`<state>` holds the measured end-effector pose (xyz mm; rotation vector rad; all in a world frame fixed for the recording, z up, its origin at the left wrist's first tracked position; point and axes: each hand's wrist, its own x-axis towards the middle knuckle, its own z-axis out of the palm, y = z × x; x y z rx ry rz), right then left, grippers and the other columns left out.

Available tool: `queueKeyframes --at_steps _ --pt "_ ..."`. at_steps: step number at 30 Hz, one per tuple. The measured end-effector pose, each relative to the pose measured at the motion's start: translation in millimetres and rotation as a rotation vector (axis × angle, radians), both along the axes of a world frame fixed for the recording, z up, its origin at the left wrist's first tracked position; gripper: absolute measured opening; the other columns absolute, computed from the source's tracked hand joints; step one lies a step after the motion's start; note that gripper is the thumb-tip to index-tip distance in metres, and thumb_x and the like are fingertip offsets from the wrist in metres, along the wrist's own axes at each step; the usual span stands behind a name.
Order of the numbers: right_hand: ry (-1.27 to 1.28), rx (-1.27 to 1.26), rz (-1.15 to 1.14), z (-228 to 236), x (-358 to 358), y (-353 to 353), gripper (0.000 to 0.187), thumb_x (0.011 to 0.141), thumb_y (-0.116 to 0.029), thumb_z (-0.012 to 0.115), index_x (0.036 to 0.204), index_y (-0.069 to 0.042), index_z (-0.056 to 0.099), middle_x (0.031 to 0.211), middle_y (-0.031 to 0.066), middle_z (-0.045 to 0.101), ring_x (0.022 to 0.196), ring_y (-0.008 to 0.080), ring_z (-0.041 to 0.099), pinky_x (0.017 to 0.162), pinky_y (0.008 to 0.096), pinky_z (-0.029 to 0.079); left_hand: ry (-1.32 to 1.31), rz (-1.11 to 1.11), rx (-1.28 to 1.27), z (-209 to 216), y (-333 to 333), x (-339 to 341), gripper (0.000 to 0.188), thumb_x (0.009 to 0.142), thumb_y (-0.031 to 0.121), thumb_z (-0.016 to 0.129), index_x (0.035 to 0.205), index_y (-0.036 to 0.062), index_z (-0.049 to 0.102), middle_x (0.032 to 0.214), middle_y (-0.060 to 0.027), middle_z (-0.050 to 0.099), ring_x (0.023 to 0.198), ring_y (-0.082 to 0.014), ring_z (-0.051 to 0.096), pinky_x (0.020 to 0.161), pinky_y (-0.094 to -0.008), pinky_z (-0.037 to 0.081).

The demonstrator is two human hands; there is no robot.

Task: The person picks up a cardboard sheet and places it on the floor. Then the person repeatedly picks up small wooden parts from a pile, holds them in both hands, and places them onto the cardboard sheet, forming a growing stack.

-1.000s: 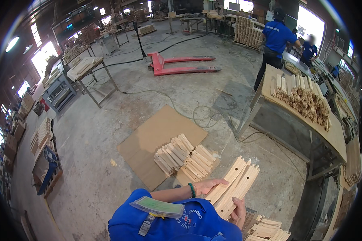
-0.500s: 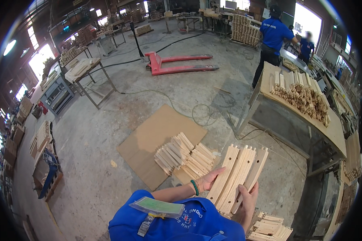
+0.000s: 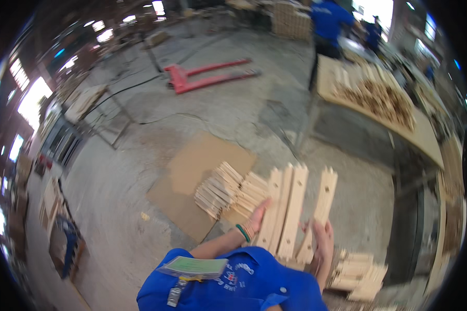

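Several pale wooden slats [image 3: 282, 210], drilled near their ends and with small pegs at the top, stand side by side against my left hand [image 3: 256, 217], whose fingers close round their outer edge. A separate wooden slat [image 3: 324, 199] is gripped near its lower half by my right hand [image 3: 323, 239]; a gap parts it from the others. Left of the slats, a pile of wooden slats [image 3: 228, 189] lies on a flat brown cardboard sheet [image 3: 179, 207] on the floor. Another stack of wooden pieces [image 3: 358, 274] is below my right hand.
At the right a workbench [image 3: 425, 129] bears a heap of wooden pieces [image 3: 381, 98]. Farther off stands a red pallet jack [image 3: 179, 80], with cables [image 3: 181, 115] across the floor. A co-worker [image 3: 329, 26] in blue stands beyond the bench. A small table [image 3: 85, 103] is at the left.
My right hand has drawn one slat away to the right from the bunch, opening a gap. The view has shifted and blurred, and the held slats now stand more upright.
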<state>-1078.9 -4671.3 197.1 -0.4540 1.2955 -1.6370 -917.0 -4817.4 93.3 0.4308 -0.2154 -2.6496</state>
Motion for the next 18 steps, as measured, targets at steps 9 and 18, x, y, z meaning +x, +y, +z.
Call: queueKeyframes --at_steps 9,18 --pt "-0.160 -0.127 -0.023 2.4 -12.1 -4.1 0.046 0.081 -0.017 0.064 0.119 0.004 0.047 0.101 0.0097 0.059 0.090 0.0156 0.057 0.082 0.0290 0.047 0.047 -0.123 -0.173 38.9 -30.9 -14.8 0.055 0.086 0.035 0.056 0.125 -0.0017 0.042 0.119 -0.0168 0.054 0.107 -0.0277 0.055 0.091 -0.0414 0.046" --pt "-0.151 -0.122 -0.024 -6.1 -7.4 9.4 0.051 0.082 -0.019 0.064 0.125 0.001 0.046 0.117 0.0112 0.054 0.109 0.0172 0.050 0.096 0.0305 0.038 0.060 -0.287 -0.160 45.2 -19.4 -28.1 0.050 0.084 0.023 0.061 0.124 -0.0010 0.044 0.116 -0.0160 0.056 0.104 -0.0269 0.057 0.089 -0.0409 0.049"
